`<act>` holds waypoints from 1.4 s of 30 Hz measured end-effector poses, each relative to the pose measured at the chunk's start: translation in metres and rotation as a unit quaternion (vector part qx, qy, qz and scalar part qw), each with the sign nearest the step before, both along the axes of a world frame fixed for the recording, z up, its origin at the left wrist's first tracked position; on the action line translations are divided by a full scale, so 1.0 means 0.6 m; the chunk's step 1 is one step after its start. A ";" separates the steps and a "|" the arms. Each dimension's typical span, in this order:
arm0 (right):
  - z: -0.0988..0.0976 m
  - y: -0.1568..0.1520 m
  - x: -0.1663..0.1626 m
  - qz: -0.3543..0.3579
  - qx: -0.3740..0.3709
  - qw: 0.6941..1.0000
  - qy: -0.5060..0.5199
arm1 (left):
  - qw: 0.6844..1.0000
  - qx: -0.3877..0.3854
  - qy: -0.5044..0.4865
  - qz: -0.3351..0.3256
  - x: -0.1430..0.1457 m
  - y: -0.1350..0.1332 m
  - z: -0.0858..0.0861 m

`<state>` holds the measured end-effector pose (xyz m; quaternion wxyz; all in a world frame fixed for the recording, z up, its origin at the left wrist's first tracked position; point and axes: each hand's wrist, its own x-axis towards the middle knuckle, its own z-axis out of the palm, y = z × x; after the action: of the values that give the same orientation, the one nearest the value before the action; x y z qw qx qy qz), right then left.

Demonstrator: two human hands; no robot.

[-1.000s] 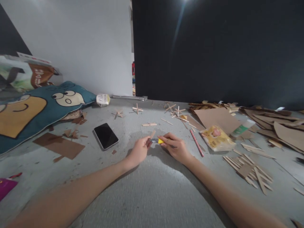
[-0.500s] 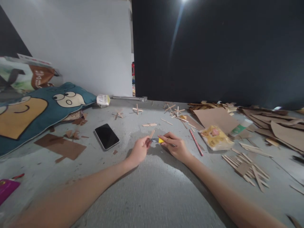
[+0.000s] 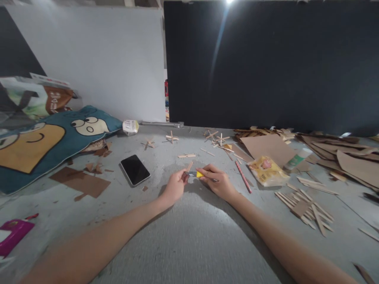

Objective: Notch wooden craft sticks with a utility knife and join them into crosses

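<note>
My left hand (image 3: pixel 175 185) is closed on a short wooden craft stick (image 3: pixel 190 166), whose tip sticks up past the fingers. In my right hand (image 3: pixel 217 181) is a yellow-handled utility knife (image 3: pixel 199 173), held in a pinch. Its grey blade (image 3: pixel 192 174) points left and reaches the fingers of my left hand. Whether the blade touches the stick is hard to make out. Both hands are just above the grey table (image 3: pixel 183 244). Beyond them lies a small flat piece made of craft sticks (image 3: pixel 186 156).
Left are a phone (image 3: pixel 135 170), brown cardboard (image 3: pixel 81 182), a blue cushion (image 3: pixel 68 138) and a magenta object (image 3: pixel 16 236). Right are a red patterned pencil (image 3: pixel 243 176), a yellow tissue pack (image 3: pixel 268 171), a glue stick (image 3: pixel 298 158) and bundled craft sticks (image 3: pixel 304 209). Crossed sticks (image 3: pixel 171 137) stand behind.
The view has tilted up and turned slightly left, so more of the magenta object shows. Both hands keep their grips, and the knife is slightly nearer my left hand.
</note>
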<state>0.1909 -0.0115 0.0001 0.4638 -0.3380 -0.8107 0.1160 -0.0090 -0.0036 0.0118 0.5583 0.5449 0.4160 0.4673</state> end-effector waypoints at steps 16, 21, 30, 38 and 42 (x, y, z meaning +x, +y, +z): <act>-0.001 -0.003 -0.001 0.008 -0.029 1.000 0.005 | 0.994 0.061 0.084 0.028 -0.006 -0.003 -0.003; -0.004 -0.003 -0.001 0.013 -0.032 0.999 0.005 | 0.990 0.079 0.117 0.023 -0.002 0.004 -0.013; 0.000 0.000 -0.001 0.012 -0.029 0.999 0.007 | 0.999 0.011 0.034 0.006 0.000 0.004 -0.006; 0.001 -0.002 0.003 -0.008 -0.025 1.000 -0.001 | 1.000 -0.009 -0.004 0.006 -0.002 -0.008 0.011; 0.000 0.000 0.005 -0.008 -0.015 1.000 -0.007 | 1.000 0.001 0.006 0.016 -0.003 -0.005 0.008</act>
<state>0.1940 -0.0117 0.0002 0.4543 -0.3524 -0.8090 0.1221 -0.0106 -0.0067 0.0166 0.5480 0.5415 0.4277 0.4728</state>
